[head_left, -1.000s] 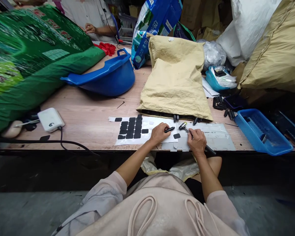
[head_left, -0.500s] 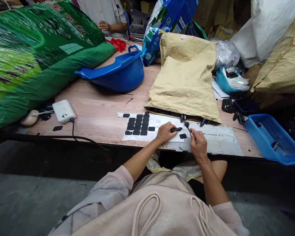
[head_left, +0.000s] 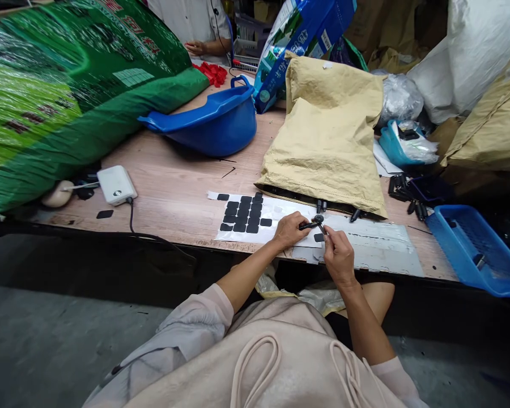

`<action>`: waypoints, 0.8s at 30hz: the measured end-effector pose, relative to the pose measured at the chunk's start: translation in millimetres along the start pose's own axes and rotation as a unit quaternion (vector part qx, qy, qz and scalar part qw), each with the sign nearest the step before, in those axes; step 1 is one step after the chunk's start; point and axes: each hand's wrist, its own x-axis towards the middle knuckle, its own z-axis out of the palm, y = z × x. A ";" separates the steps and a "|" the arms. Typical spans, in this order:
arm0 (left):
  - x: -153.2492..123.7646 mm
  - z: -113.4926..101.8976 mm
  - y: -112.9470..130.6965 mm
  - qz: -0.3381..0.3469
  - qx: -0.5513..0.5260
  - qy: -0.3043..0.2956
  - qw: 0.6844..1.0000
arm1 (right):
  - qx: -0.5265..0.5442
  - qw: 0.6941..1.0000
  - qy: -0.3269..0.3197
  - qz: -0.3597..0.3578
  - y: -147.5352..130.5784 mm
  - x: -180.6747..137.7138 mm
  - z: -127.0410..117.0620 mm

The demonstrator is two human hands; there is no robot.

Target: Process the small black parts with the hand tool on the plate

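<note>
My left hand (head_left: 289,229) is closed on a slim black rod-like piece (head_left: 306,225) that points right. My right hand (head_left: 339,258) pinches a thin stick with a round dark head (head_left: 318,219). That head meets or overlaps the tip of the black piece; actual contact is too small to make out. Below them, a white sheet (head_left: 283,211) carries rows of black rounded patches (head_left: 242,213). One loose patch (head_left: 318,237) sits between my hands, partly covered by the right fingers. A grey panel (head_left: 382,243) lies under my right hand.
A paper sack (head_left: 323,136) spills black cylinders (head_left: 355,215) at its mouth. Around it are a blue basin (head_left: 212,127), a blue tray (head_left: 476,243), a white box with a cable (head_left: 117,184) and a green sack (head_left: 89,113). Another person's hand (head_left: 195,47) shows across the table.
My right hand has moved slightly left, bringing the round head over to the tip of the black piece. The whole view has shifted a little.
</note>
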 end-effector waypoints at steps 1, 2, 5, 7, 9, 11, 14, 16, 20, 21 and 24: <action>0.0 0.2 -0.1 0.000 0.002 0.001 1.000 | 0.004 1.000 -0.008 -0.001 -1.4 -0.9 1.3; 0.1 0.5 -0.2 -0.001 0.004 0.002 1.000 | 0.005 1.000 -0.018 0.000 -2.3 -1.8 2.6; 0.1 0.9 -0.1 0.003 0.005 0.003 1.000 | 0.002 1.000 -0.027 0.004 0.1 -1.3 4.0; 0.1 0.8 0.2 0.006 0.003 0.002 1.000 | -0.009 1.000 -0.010 0.003 7.0 2.8 1.1; 0.0 0.5 0.6 0.005 0.003 0.005 1.000 | -0.038 0.999 0.007 0.005 19.0 8.9 -4.5; -0.1 0.3 1.3 0.002 0.003 0.008 1.000 | -0.087 0.996 0.018 0.010 35.5 15.0 -10.9; 0.0 0.2 1.9 0.002 0.004 0.009 1.000 | -0.160 0.987 0.015 -0.011 62.4 20.1 -17.0; 0.0 0.2 1.9 0.004 0.005 0.009 1.000 | -0.185 0.982 0.011 -0.029 75.8 20.1 -17.0; 0.2 -0.1 1.0 0.003 0.008 0.007 1.000 | -0.201 0.979 0.021 -0.026 83.7 16.0 -10.9; 0.2 -0.3 0.7 0.001 0.008 0.007 1.000 | -0.203 0.979 0.024 -0.022 82.8 15.1 -9.5; -0.4 -0.8 0.3 -0.001 0.008 0.004 1.000 | -0.209 0.977 0.028 -0.021 78.8 14.2 -7.7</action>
